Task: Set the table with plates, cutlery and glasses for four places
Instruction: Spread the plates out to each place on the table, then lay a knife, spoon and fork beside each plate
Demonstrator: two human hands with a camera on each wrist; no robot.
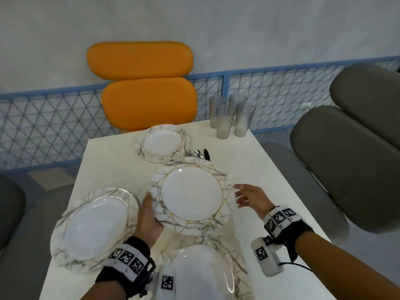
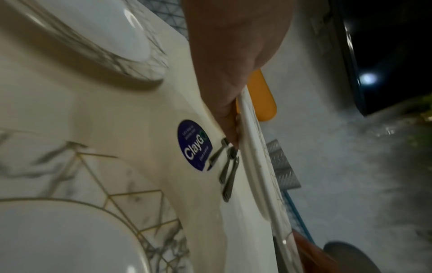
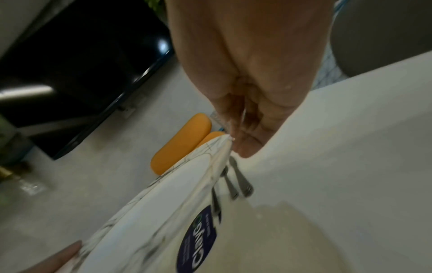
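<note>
A marble-patterned plate (image 1: 191,193) with gold lines hangs tilted above the middle of the white table (image 1: 259,169). My left hand (image 1: 149,215) grips its left rim, thumb on top. My right hand (image 1: 249,198) is at the right rim with fingers spread and straight, its fingertips just touching the edge. Three more plates lie on the table: at the left (image 1: 95,228), at the near edge (image 1: 205,271) and at the far side (image 1: 162,142). Cutlery (image 1: 198,153) lies under the held plate's far rim, its handles (image 2: 228,171) visible in the left wrist view. Several glasses (image 1: 231,115) stand at the far right corner.
An orange chair (image 1: 147,83) stands behind the table's far end. Grey chairs flank it at the right (image 1: 346,159) and the left (image 1: 10,202). A blue round sticker (image 2: 195,146) marks the tabletop beside the cutlery. A blue mesh railing (image 1: 281,89) runs behind.
</note>
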